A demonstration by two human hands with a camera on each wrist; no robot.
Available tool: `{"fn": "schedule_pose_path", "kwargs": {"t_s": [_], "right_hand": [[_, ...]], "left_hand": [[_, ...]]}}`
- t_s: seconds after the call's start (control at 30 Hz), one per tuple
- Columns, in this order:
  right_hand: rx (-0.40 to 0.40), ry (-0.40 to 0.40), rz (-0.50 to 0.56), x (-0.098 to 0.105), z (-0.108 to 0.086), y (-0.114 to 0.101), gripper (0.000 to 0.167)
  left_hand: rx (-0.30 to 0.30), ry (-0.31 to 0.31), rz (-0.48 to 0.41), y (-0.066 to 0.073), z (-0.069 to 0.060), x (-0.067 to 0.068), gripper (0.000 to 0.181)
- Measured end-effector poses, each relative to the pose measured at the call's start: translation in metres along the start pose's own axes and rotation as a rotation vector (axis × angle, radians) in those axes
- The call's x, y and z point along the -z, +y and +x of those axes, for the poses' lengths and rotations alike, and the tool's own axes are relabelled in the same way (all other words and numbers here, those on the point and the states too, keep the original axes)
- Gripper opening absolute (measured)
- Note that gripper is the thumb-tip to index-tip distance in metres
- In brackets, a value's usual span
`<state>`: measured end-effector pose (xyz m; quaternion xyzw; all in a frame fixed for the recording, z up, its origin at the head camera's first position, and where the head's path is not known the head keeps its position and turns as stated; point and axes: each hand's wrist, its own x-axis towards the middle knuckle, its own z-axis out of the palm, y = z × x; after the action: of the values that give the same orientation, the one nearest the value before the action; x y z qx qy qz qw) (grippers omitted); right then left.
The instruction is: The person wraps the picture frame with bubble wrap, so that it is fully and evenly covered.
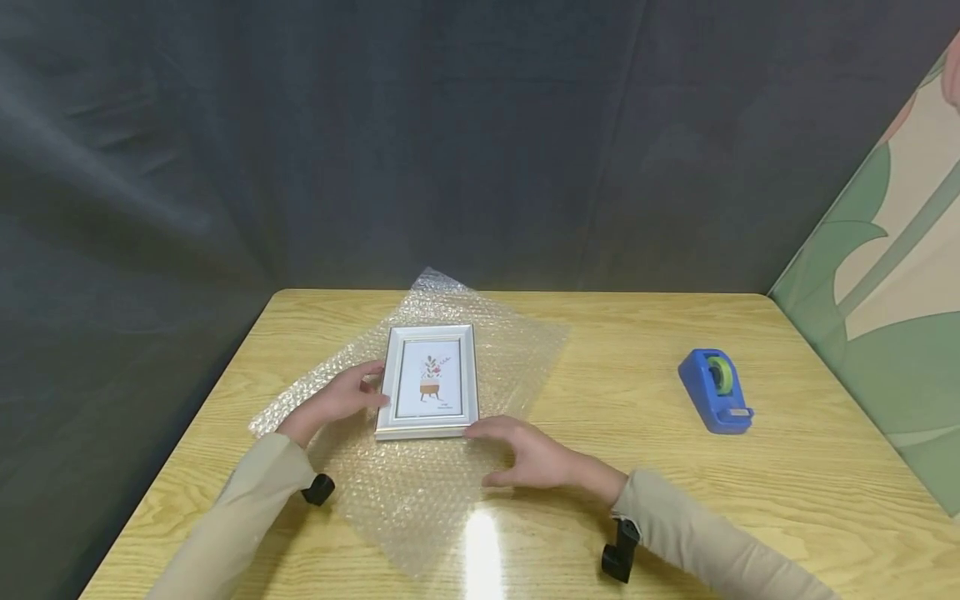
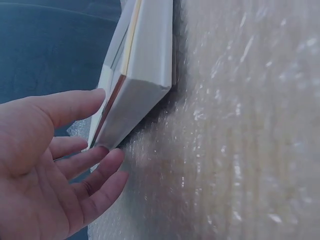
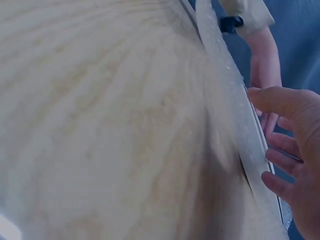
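Note:
A white picture frame (image 1: 468, 367) with a potted-plant print lies face up on a sheet of clear bubble wrap (image 1: 405, 492). My left hand (image 1: 347, 393) is at the frame's left side, thumb and fingers spread and loosely bent. In the left wrist view its fingertips (image 2: 102, 150) come up to the frame's edge (image 2: 145, 65). By the lower right corner is my right hand (image 1: 536, 457), its index finger reaching that corner and its thumb apart over the wrap's edge. Whether the right fingers touch the frame, I cannot tell.
A blue tape dispenser (image 1: 716, 392) with a greenish roll stands at the right of the wooden table (image 1: 615, 367). Dark cloth (image 1: 480, 150) hangs behind and at the left; a leaf-patterned panel (image 1: 900, 275) borders the right side. The wrap's far corner reaches past the table's back edge.

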<state>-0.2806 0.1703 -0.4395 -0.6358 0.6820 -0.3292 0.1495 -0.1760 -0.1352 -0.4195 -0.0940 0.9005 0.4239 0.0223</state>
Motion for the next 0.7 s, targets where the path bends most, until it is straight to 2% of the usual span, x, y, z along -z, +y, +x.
{"fn": "schedule_pose_path", "kwargs": {"t_s": [0.17,0.3,0.53,0.7], "right_hand": [[0.015,-0.06,-0.002,-0.009,-0.002,-0.002,0.06],[0.058,-0.06,0.002,-0.015,0.0,-0.004,0.054],[0.22,0.068,0.015,-0.024,0.008,-0.008,0.033],[0.256,0.143,0.047,-0.03,0.013,-0.009,0.017]], "left_hand": [[-0.012,-0.001,0.001,0.0,0.006,0.0,0.066],[0.003,-0.004,0.001,-0.002,0.009,0.001,0.068],[0.013,-0.001,-0.001,-0.004,0.014,0.001,0.07],[0.037,0.02,0.002,-0.004,0.016,-0.002,0.071]]}}
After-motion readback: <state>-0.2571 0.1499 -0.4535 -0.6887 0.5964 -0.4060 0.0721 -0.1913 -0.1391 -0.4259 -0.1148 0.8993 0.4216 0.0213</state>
